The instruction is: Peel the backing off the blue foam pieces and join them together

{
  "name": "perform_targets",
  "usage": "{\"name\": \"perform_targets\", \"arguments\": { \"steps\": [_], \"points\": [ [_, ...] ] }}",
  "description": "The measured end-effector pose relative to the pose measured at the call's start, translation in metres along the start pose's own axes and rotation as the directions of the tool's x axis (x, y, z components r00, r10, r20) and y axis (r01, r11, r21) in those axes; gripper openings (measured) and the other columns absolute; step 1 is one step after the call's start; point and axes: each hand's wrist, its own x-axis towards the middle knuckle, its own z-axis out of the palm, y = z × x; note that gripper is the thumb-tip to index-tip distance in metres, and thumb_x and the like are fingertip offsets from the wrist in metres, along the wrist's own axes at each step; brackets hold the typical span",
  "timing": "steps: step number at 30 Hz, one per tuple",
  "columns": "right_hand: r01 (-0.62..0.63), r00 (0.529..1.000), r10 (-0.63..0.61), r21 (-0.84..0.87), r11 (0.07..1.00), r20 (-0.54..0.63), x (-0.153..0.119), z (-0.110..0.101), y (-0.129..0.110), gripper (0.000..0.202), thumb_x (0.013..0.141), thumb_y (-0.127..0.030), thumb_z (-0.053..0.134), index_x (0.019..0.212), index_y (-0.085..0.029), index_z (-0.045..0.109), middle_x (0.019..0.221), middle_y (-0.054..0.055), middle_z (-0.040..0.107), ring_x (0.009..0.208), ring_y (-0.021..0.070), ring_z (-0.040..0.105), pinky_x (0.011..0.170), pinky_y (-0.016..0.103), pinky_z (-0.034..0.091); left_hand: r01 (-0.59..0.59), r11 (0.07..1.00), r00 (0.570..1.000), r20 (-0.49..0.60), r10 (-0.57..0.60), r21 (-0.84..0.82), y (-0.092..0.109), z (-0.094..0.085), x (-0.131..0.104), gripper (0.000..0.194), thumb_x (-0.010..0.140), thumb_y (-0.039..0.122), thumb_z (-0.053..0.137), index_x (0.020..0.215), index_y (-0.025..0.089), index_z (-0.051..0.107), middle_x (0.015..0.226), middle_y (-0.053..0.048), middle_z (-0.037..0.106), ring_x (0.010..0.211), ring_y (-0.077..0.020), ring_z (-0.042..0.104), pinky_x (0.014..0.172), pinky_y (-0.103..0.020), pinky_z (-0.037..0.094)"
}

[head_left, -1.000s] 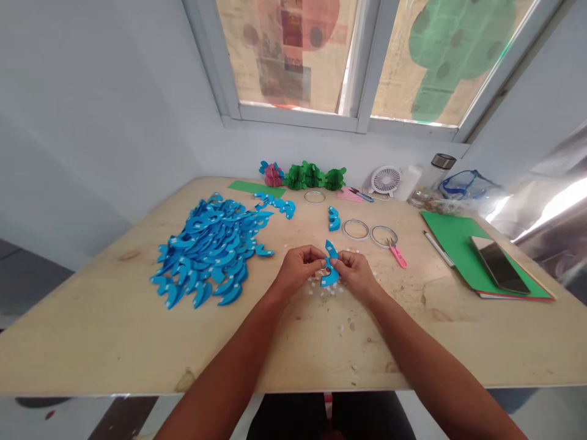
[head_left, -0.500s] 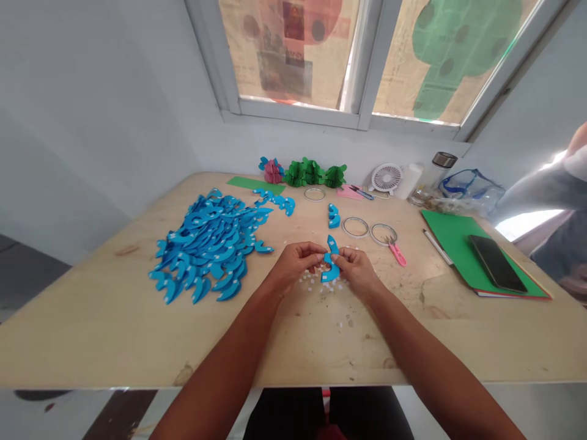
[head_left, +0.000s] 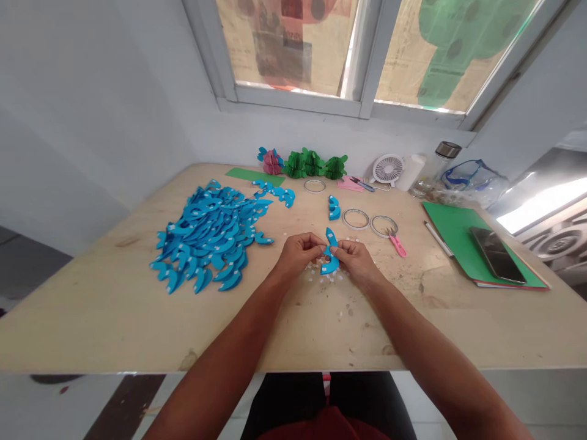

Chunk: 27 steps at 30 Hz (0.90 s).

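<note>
Between my two hands is a curved blue paper cutout (head_left: 331,265) with small white squares on it, held upright just above the table. My left hand (head_left: 300,252) pinches its left edge at the middle. From the other side, my right hand (head_left: 355,258) grips it between thumb and fingers. Small white paper squares (head_left: 337,276) lie scattered beneath. A large heap of similar blue cutouts (head_left: 215,229) lies to the left. A short stack of blue cutouts (head_left: 334,208) sits beyond my hands, and a row of more blue pieces (head_left: 277,194) lies further left.
Tape rings (head_left: 356,219) and pink-handled snips (head_left: 397,244) lie right of centre. At the right, a phone (head_left: 498,253) rests on a green folder (head_left: 449,235) beside a white pen (head_left: 439,238). Green paper ornaments (head_left: 312,164), a small fan (head_left: 387,169) and a bottle (head_left: 435,168) stand along the wall.
The view has shifted slightly. Both hands keep their hold on the blue cutout, with only a small shift of the fingers. The person at the right edge is out of view.
</note>
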Motion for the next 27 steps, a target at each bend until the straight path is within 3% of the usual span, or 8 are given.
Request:
{"name": "perform_targets", "arguments": {
  "steps": [11, 21, 27],
  "points": [
    [0.030, 1.000, -0.030, -0.087, 0.996, 0.007, -0.0010, 0.0009, -0.0023, 0.032, 0.065, -0.046, 0.065, 0.060, -0.017, 0.053, 0.049, -0.004, 0.046, 0.044, 0.0077, 0.036, 0.046, 0.023, 0.024, 0.006, 0.999, 0.999, -0.039, -0.008, -0.047, -0.0076, -0.0037, 0.0075, 0.029, 0.061, 0.030, 0.069, 0.085, 0.015, 0.067, 0.073, -0.003, 0.068, 0.058, -0.0139, 0.060, 0.054, -0.025, 0.047],
    [0.073, 0.997, -0.068, -0.165, 0.984, 0.040, -0.0005, 0.0031, 0.0019, 0.035, 0.067, -0.049, 0.061, 0.059, -0.017, 0.049, 0.047, -0.005, 0.041, 0.042, 0.0068, 0.030, 0.043, 0.022, 0.021, -0.005, 0.997, 1.000, -0.031, 0.003, -0.073, -0.0057, 0.0037, 0.0027, 0.025, 0.055, 0.029, 0.074, 0.072, 0.014, 0.065, 0.064, -0.001, 0.064, 0.056, -0.0126, 0.058, 0.052, -0.023, 0.048],
    [0.067, 0.996, -0.059, -0.134, 0.989, 0.061, -0.0004, 0.0057, 0.0028, 0.038, 0.066, -0.050, 0.062, 0.057, -0.017, 0.047, 0.045, -0.006, 0.041, 0.041, 0.0060, 0.031, 0.042, 0.022, 0.020, -0.003, 0.998, 0.994, -0.108, -0.005, -0.069, -0.0080, 0.0039, 0.0055, 0.025, 0.055, 0.034, 0.073, 0.062, 0.013, 0.061, 0.050, 0.003, 0.055, 0.046, -0.0093, 0.051, 0.045, -0.021, 0.044]
  ]
}}
